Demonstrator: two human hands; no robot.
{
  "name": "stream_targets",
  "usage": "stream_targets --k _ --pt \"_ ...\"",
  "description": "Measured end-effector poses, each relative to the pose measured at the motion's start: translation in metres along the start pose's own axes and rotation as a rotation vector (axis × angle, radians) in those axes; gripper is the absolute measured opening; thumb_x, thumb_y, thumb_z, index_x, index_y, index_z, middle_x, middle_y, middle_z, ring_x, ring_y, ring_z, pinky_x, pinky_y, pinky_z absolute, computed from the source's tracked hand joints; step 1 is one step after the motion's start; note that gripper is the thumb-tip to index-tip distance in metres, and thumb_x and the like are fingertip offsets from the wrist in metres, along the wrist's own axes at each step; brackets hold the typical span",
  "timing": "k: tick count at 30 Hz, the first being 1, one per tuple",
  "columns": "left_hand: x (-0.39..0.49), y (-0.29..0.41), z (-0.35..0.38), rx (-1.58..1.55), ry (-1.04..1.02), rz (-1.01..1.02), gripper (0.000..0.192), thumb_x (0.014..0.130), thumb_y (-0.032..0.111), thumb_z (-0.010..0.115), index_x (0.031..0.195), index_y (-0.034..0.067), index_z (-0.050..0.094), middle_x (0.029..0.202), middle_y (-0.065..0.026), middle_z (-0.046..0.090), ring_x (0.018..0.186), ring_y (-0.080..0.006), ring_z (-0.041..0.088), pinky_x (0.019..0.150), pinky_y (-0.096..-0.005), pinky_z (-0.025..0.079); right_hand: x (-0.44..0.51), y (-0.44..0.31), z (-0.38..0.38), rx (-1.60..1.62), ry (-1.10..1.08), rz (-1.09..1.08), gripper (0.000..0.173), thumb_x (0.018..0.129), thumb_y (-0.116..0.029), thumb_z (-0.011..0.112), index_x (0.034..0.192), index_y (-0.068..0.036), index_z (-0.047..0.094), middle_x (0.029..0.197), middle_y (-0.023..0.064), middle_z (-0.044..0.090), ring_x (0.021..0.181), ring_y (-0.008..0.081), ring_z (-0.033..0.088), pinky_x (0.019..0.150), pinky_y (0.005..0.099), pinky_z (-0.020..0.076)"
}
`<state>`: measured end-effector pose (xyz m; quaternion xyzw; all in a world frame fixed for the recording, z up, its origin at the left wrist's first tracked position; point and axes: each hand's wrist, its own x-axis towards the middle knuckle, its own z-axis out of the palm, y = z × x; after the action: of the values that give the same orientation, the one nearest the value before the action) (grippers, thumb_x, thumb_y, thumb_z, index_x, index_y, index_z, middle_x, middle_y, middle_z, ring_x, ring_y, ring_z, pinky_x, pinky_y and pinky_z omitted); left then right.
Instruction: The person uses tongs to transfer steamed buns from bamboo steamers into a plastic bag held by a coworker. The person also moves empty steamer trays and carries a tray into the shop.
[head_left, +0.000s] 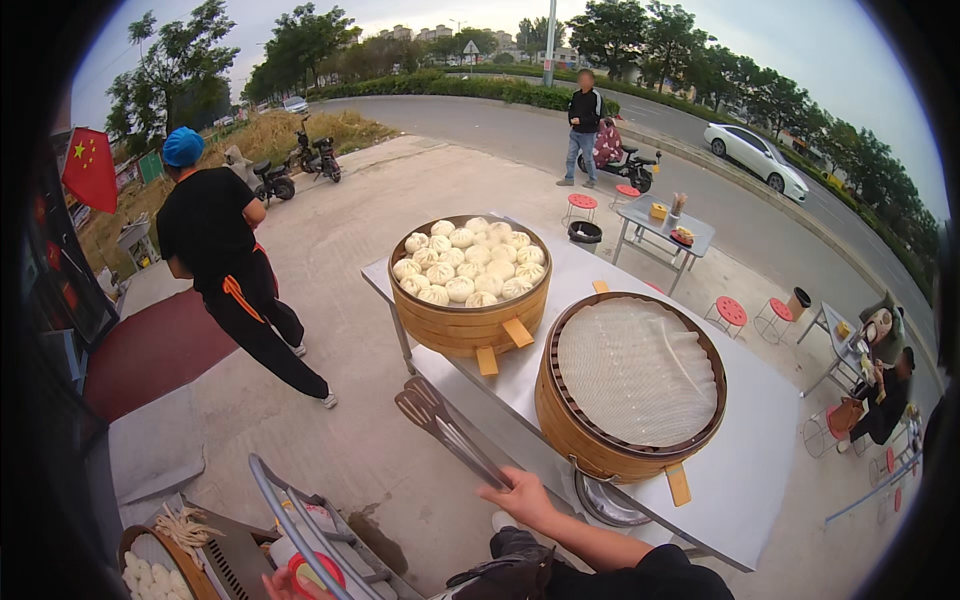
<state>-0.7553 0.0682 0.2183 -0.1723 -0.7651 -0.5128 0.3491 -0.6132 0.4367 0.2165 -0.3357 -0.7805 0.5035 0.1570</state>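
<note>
My right hand (519, 495) grips the handle end of dark metal tongs (454, 431); their slotted heads point up and left, touching no food. To the right stands a bamboo steamer (592, 435) with a pale mesh liner (637, 371) over its slats and no buns on it. Behind it, another bamboo steamer (465, 322) is filled with pleated steamed buns (471, 259). At the lower edge, my left hand (289, 585) is partly cut off, beside a red-rimmed container (315, 576) and behind a metal chair frame (300, 517). Whether it holds the container is unclear.
Both steamers rest on a metal table (750, 420). Lower left, another steamer (176, 551) holds white dough pieces. A person in a blue cap (217, 240) is at the left. Beyond are red stools (729, 311), metal tables (701, 225), a standing person (583, 124) and a seated person (892, 397).
</note>
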Motion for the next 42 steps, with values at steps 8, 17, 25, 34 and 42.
stream_targets --k 8,17,25,34,42 --pt "0.042 0.021 0.237 -0.013 -0.237 0.207 0.062 0.089 0.001 0.066 0.143 -0.006 0.035 0.13 -0.0215 0.051 0.12 -0.0318 0.053 0.107 -0.0459 0.041 0.097 0.005 -0.109 0.187 0.289 -0.021 0.035 0.085 -0.024 0.082 0.104 0.0 0.064 0.074 -0.0026 0.06 0.066 0.0044 0.05 0.06 0.0223 0.0439" --pt "0.095 0.036 0.377 -0.142 -0.417 0.244 0.047 0.09 -0.001 0.064 0.133 -0.008 0.045 0.134 -0.0221 0.045 0.132 -0.0335 0.041 0.111 -0.0462 0.039 0.157 0.004 -0.146 0.623 0.609 0.082 0.045 0.086 -0.006 0.075 0.124 -0.002 0.05 0.065 -0.0011 0.054 0.044 0.006 0.046 0.041 0.0221 0.0373" --pt "0.183 -0.029 0.504 -0.609 -0.437 0.096 0.065 0.088 -0.005 0.055 0.146 -0.002 0.028 0.121 -0.014 0.052 0.113 -0.0241 0.051 0.105 -0.0414 0.038 0.229 0.008 -0.097 0.454 0.892 -0.135 0.046 0.082 -0.002 0.075 0.117 -0.002 0.045 0.071 0.0018 0.054 0.055 0.0105 0.055 0.054 0.0255 0.0507" --pt "0.35 -0.134 0.598 -0.731 -0.462 0.111 0.064 0.09 -0.006 0.054 0.147 0.0 0.027 0.12 -0.0138 0.053 0.111 -0.0228 0.053 0.103 -0.0409 0.041 0.347 -0.082 0.026 0.473 1.112 -0.105 0.034 0.078 0.0 0.075 0.099 -0.005 0.048 0.077 0.0001 0.051 0.068 0.0078 0.049 0.063 0.0228 0.044" --pt "0.38 -0.184 0.623 -0.744 -0.478 -0.033 0.061 0.094 -0.006 0.051 0.149 0.0 0.025 0.123 -0.0136 0.053 0.112 -0.0214 0.054 0.101 -0.0377 0.045 0.387 -0.121 0.052 0.305 1.133 0.053 0.04 0.08 0.002 0.076 0.105 -0.006 0.047 0.085 -0.0024 0.049 0.074 0.0051 0.049 0.068 0.0193 0.0433"
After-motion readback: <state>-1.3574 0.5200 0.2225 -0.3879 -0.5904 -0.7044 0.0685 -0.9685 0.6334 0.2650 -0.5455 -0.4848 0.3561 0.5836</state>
